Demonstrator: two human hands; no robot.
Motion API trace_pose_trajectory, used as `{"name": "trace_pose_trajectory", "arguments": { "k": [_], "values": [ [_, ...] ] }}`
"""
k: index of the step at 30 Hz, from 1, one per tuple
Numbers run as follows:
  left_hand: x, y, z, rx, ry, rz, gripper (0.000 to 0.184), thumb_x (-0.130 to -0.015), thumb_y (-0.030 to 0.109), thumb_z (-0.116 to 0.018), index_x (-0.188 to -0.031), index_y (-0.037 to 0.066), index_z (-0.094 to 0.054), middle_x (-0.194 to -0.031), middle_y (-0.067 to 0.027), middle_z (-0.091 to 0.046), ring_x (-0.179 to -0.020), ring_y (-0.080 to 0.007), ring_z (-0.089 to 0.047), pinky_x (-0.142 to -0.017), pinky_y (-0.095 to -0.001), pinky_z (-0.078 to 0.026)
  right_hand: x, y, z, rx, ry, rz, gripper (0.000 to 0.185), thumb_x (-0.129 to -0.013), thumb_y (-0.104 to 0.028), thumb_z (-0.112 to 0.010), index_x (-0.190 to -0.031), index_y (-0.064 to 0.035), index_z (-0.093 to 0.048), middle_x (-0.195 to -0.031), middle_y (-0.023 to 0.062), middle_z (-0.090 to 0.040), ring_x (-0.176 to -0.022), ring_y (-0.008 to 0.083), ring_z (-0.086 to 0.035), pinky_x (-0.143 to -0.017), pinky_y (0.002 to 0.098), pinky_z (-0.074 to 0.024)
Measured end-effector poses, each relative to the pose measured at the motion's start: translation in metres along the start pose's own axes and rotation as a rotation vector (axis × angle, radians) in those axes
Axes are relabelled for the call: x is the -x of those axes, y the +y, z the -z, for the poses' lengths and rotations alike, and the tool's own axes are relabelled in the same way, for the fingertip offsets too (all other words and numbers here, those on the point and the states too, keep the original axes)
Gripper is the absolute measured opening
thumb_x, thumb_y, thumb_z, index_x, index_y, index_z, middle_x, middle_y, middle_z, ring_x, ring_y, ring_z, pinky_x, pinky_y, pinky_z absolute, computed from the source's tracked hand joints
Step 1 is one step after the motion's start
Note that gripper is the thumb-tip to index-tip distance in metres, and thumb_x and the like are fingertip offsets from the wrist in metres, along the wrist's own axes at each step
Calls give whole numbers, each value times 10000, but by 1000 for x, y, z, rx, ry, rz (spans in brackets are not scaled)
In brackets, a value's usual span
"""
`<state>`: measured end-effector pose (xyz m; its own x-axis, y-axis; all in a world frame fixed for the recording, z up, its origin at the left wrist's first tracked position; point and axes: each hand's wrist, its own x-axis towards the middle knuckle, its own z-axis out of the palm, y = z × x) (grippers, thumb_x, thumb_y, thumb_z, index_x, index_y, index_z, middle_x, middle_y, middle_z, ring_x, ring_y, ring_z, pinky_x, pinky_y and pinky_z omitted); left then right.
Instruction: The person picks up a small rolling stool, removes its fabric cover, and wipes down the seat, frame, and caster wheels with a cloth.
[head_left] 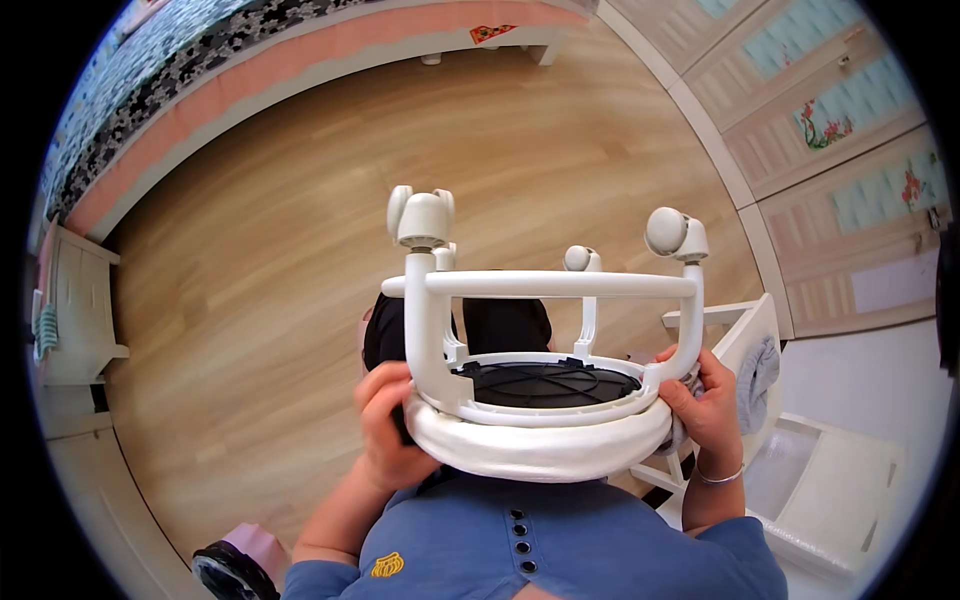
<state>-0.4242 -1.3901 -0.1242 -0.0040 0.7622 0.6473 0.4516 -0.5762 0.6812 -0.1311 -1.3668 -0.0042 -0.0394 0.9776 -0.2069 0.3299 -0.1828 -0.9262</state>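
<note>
1. Blue shirt (pixel 610 530) is nearest the camera in the head view, and the upturned white stool (pixel 545 385) is held in front of it, its padded seat (pixel 540 450) lowest and its casters (pixel 425 222) up.
2. Left hand (pixel 390 425) and right hand (pixel 708 405) grip opposite edges of the seat: the left has its fingers curled round the rim, the right closes on the rim beside a leg. The stool lies directly between them, neither hand nearer; its widest line runs from hand to hand, as does the bar (pixel 550 285) joining two legs.
3. Grey cloth (pixel 676 432) shows just under the right hand; whether the fingers pinch it, I cannot tell. Nor can I tell whether the stool rests on the lap.
4. Wood floor (pixel 300 250) spreads beyond, a bed (pixel 250 68) along its far-left edge, cabinet doors (pixel 770 150) along its right edge, and a drawer unit (pixel 80 300) at its left edge.
</note>
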Motion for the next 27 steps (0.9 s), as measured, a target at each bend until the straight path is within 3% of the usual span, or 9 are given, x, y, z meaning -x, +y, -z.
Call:
{"name": "trace_pose_trajectory", "arguments": {
  "k": [2,4,7,8,11,14,16,21,27],
  "values": [
    [11,-19,-2,303,-239,161,577,-607,102,-772,-1086,-12,-472,-1062,-206,-541,-973,-326,-543,-827,-397,-441,2,4,0,-1,-15,-1,299,-788,-123,-696,-1034,2,-581,-896,38,-615,-806,85,-557,-731,229,-458],
    [-2,-21,-3,285,-172,101,448,-614,87,-761,-993,-5,-540,-891,-154,-596,-807,-305,-589,-733,-374,-471,0,5,2,-3,-17,-3,306,-789,-127,-694,-1043,1,-579,-907,43,-613,-826,87,-554,-745,233,-454],
    [-25,-12,-7,213,-111,-22,365,-598,75,-750,-908,10,-568,-750,-112,-589,-653,-284,-580,-614,-342,-469,-6,-3,32,343,87,214,497,-813,-327,-674,-1161,-14,-510,-979,56,-547,-883,118,-510,-783,249,-426],
    [-33,-5,-5,157,-88,-83,324,-585,78,-746,-852,8,-576,-698,-106,-574,-601,-268,-568,-566,-335,-460,-9,5,49,370,261,321,557,-814,-406,-654,-1173,-17,-478,-971,52,-520,-859,123,-493,-776,244,-417],
    [-48,11,10,92,-136,-94,296,-564,84,-738,-791,1,-568,-668,-107,-554,-566,-251,-549,-520,-332,-438,4,-21,59,239,471,557,319,-880,-310,-593,-976,-17,-510,-947,66,-518,-838,125,-487,-769,252,-407],
    [-51,16,15,57,-139,-134,281,-561,85,-729,-773,3,-565,-666,-105,-553,-558,-254,-545,-515,-332,-437,12,-59,17,581,205,658,155,-802,-163,-658,-807,-30,-579,-877,101,-567,-809,208,-544,-742,319,-436],
    [-52,19,16,56,-158,-117,270,-564,77,-720,-773,4,-565,-670,-103,-556,-563,-253,-548,-514,-331,-435,-6,-54,1,600,-241,663,168,-696,-46,-729,-812,-22,-610,-856,96,-595,-784,218,-576,-684,314,-468],
    [-50,24,18,24,-191,-127,280,-576,80,-709,-802,2,-561,-678,-98,-562,-573,-249,-554,-519,-328,-434,-22,-41,-4,344,-388,516,151,-698,3,-719,-808,-11,-616,-828,94,-595,-746,212,-578,-646,283,-472],
    [-56,34,14,-30,-272,-192,327,-551,100,-673,-842,16,-552,-677,-73,-540,-590,-226,-551,-530,-323,-433,-37,-62,-32,379,-593,639,114,-729,-45,-701,-814,-34,-626,-827,80,-599,-747,220,-582,-644,301,-478]
  ]
}}
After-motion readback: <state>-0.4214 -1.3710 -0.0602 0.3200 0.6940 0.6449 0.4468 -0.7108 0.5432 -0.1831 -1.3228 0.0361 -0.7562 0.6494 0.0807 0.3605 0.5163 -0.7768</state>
